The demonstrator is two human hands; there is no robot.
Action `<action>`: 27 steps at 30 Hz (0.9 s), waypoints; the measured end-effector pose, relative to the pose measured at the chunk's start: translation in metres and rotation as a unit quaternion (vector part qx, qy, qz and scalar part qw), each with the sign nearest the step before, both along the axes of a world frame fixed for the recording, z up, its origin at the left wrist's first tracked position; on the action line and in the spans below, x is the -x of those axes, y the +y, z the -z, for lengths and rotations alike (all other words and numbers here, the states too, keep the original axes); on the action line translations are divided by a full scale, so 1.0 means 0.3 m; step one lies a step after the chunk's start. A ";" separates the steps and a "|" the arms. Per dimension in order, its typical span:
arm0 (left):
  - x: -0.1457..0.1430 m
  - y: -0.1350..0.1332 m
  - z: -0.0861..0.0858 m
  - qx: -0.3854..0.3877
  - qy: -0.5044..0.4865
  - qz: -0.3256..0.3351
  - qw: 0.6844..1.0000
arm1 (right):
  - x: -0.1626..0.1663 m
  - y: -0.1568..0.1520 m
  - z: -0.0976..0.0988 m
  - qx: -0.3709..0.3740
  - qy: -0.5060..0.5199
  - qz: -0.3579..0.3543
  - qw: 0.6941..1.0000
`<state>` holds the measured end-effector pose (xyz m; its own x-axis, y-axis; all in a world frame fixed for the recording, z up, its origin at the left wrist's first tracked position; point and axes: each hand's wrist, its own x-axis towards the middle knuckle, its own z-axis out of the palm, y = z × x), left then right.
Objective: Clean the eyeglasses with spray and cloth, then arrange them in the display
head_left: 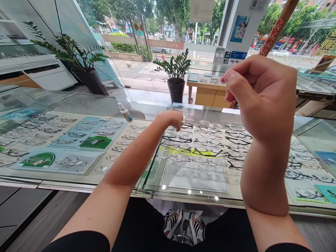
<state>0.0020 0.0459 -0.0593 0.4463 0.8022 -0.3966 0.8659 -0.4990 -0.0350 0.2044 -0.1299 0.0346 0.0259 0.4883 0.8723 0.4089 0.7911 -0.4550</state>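
Observation:
My left hand (172,119) reaches out over the back of the glass display case (194,194), fingers curled down and closed. A pink-rimmed pair of eyeglasses (187,114) shows right at its fingertips; whether the fingers grip it I cannot tell. A dark-framed pair of eyeglasses (187,126) is beside the hand. Rows of eyeglasses (208,141) fill the case between my arms. Raised on the right, close to the camera, is my right hand (265,94), bent at the wrist. Its fingers are curled in and the thumb is folded toward them, hiding whatever they may hold.
A white spray bottle (125,112) stands on the left case, beyond eyeglasses on coloured trays (96,141). Potted plants (175,85) stand behind the counter by the glass front. A wooden pole (279,29) rises behind my right hand. My shoes (173,224) show below the counter edge.

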 end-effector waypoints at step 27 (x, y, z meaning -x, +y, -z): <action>0.004 0.035 0.028 -0.022 -0.008 -0.023 0.999 | -0.001 -0.011 0.003 0.055 -0.029 0.035 0.997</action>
